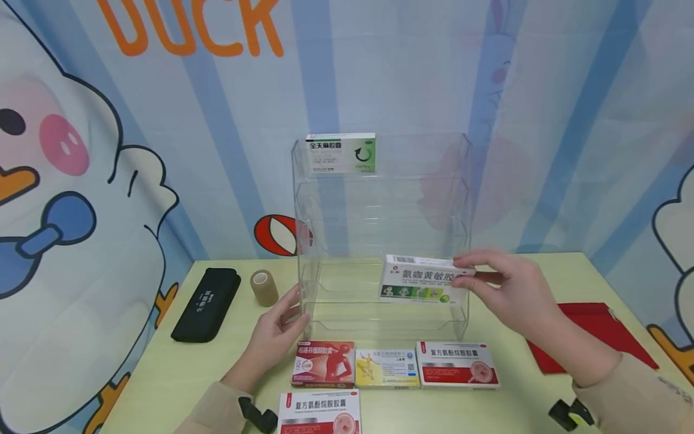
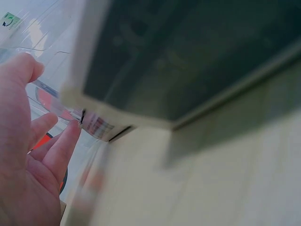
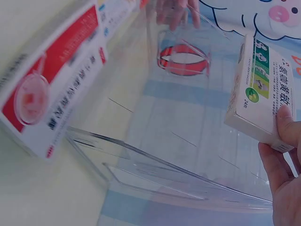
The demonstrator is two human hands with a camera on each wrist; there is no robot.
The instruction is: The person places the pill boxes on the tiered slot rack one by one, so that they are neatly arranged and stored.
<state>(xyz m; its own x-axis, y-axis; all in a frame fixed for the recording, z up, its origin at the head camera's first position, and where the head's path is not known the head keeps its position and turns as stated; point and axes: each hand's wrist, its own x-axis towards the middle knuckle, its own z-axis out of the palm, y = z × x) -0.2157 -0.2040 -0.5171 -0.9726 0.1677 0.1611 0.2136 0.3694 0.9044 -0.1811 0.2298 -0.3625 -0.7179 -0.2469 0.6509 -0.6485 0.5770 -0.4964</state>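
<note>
A clear plastic tiered display rack (image 1: 379, 313) stands upright on the table. My left hand (image 1: 276, 331) holds its lower left side edge, the thumb and fingers about the panel in the left wrist view. With thumb and fingers, my right hand (image 1: 509, 292) pinches the right end of a white and green medicine box (image 1: 414, 280). This box is raised in front of the rack's lower right part, its printed face toward me. Another white and green medicine box (image 1: 341, 154) sits in the top tier at the left.
Before the rack lie a red medicine box (image 1: 323, 364), a yellow and white box (image 1: 387, 369) and a red and white box (image 1: 458, 364); another red and white box (image 1: 320, 416) lies nearer. A black case (image 1: 206, 304) and tan tape roll (image 1: 264, 288) are left, a red folder (image 1: 602, 337) right.
</note>
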